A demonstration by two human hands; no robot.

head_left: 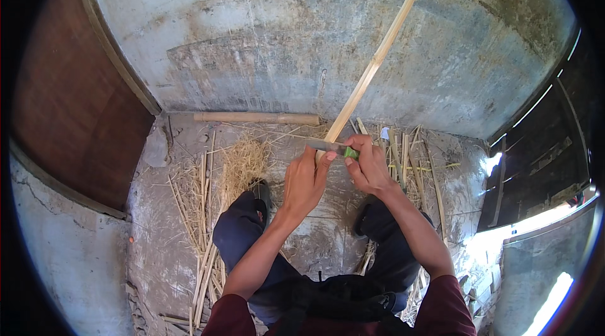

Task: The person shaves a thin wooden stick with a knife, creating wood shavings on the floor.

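Note:
A long, pale bamboo strip (360, 87) slants from between my hands up to the right, past the top of the view. Its lower end is in my left hand (302, 179), where the thumb and fingers are closed round it. My right hand (373, 164) grips the green handle (351, 152) of a knife. The knife's blade (324, 145) points left and lies across the strip, close to my left fingertips. How deep the edge sits in the bamboo cannot be made out.
Thin bamboo strips (203, 235) and a heap of shavings (246, 159) lie left of my legs. More strips (403, 156) are on the right. A bamboo pole (256, 118) rests along the stained wall (252, 58). A brown door panel (75, 90) stands at left.

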